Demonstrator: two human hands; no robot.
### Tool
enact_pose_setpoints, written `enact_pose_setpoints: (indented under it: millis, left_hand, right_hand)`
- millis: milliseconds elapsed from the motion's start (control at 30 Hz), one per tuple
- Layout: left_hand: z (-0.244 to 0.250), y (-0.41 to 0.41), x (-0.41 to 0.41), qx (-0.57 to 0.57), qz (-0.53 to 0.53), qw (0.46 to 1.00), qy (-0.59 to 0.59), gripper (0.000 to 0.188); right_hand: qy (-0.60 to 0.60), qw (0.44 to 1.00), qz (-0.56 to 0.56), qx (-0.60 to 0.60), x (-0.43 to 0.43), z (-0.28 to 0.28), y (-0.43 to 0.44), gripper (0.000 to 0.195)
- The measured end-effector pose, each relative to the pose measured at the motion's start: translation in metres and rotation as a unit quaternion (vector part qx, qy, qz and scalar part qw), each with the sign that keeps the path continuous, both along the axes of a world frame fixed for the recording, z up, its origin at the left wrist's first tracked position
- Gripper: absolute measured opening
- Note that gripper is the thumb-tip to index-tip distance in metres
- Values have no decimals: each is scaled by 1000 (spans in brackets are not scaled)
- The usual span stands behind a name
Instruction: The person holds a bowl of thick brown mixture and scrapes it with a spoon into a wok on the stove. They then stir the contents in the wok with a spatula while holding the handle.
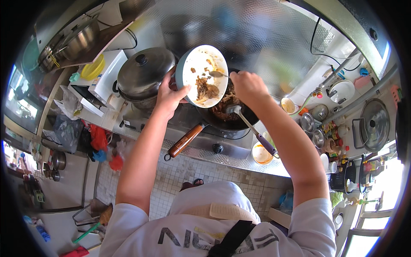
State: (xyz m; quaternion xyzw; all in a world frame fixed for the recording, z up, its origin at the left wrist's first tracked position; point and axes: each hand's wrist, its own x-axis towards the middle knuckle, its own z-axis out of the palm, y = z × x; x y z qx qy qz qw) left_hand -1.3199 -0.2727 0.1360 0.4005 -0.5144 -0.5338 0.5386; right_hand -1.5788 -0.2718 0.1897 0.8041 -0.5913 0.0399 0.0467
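Observation:
Tilted over the wok (250, 120), a bowl (208, 56), white inside and pale blue outside, is gripped at its left rim by my left hand (171, 94). Dark, saucy chopped food (207, 88) clings to its inside. My right hand (250, 86) holds a small metal spoon (217, 74), whose head is inside the bowl. In the wok, partly hidden by the bowl and my right arm, lies brown food (221, 112). A metal spatula with a purple-grey handle (245, 122) rests in it, its handle over the wok's edge. The wok's wooden handle (186, 140) points towards me.
A lidded steel pot (144, 69) stands left of the wok on the gas stove (173, 128). At the right are a sauce-stained bowl (262, 154), another small bowl (289, 105), steel bowls (313, 128) and bottles. A yellow basket (93, 68) sits on a white microwave (110, 77).

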Motion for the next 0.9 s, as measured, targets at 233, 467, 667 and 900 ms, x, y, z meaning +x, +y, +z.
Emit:
enact_pose_setpoints:
  millis: [233,467,667,900]
  left_hand:
    - [-6,0,-6,37,32,999,22,90]
    - [-10,-1,-5,63,31,996,52,88]
    - [-7,0,-16,53,51,997,13,87]
    - [3,-6,-9,85,40,995,-22,88]
  right_hand:
    - [-66,990,38,115,15,-14,-3,15]
    - [-358,849,-50,385,22,-13,-26,14]
    - [-222,970,-41,89,-4,-28,-42,18]
    - [-103,991,25,-78,8,-37,-24,16]
